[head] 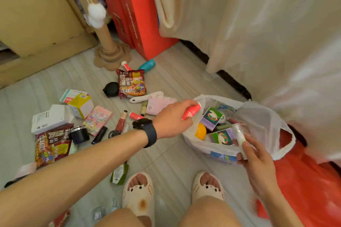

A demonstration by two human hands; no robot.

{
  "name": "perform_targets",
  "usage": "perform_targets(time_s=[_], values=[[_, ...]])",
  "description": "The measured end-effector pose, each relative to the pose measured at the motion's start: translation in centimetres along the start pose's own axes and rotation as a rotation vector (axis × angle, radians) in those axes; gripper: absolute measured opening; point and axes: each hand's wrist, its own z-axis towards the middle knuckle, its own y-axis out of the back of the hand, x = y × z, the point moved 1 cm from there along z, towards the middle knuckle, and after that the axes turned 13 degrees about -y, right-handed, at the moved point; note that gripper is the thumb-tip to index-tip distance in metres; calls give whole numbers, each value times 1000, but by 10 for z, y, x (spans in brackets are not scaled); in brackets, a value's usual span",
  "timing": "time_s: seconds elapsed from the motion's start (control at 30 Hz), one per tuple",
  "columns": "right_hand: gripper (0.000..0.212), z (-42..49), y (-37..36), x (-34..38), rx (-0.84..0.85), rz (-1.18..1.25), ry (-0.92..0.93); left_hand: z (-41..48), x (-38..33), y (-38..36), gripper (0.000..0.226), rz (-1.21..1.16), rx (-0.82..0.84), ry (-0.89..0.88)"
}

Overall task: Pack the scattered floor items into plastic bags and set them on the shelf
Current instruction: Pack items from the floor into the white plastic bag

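Observation:
A white plastic bag (265, 123) lies open on the floor at the right, holding an orange ball (200, 131), small green and purple boxes (212, 116) and other items. My left hand (173, 118), a black watch on its wrist, grips a red tube (191, 111) at the bag's left rim. My right hand (256, 160) holds a slim white tube (239, 136) just over the bag's near edge. Scattered on the floor to the left lie two noodle packets (132, 84), white boxes (49, 118), a yellow box (81, 105), a black jar (79, 134) and several tubes.
A red plastic bag (304, 186) lies on the floor at the right, under the white one. Red gift bags (138, 14) and a cardboard post (108, 49) stand at the back. A pale curtain (258, 24) hangs on the right. My slippered feet (138, 191) are at the bottom.

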Motion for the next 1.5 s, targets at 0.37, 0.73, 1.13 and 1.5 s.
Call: perform_targets(time_s=[0.37,0.73,1.13,1.5], values=[[23,12,54,-17,-119,3,-10,132,-16,-149,36,325,469,-125],[25,72,40,4,-125,-555,164,87,5,-98,45,560,428,-374],[53,128,-25,-18,126,-1317,181,39,40,-63,75,824,630,-270],[53,37,-64,30,138,-969,665,-65,87,-39,73,617,128,-25]])
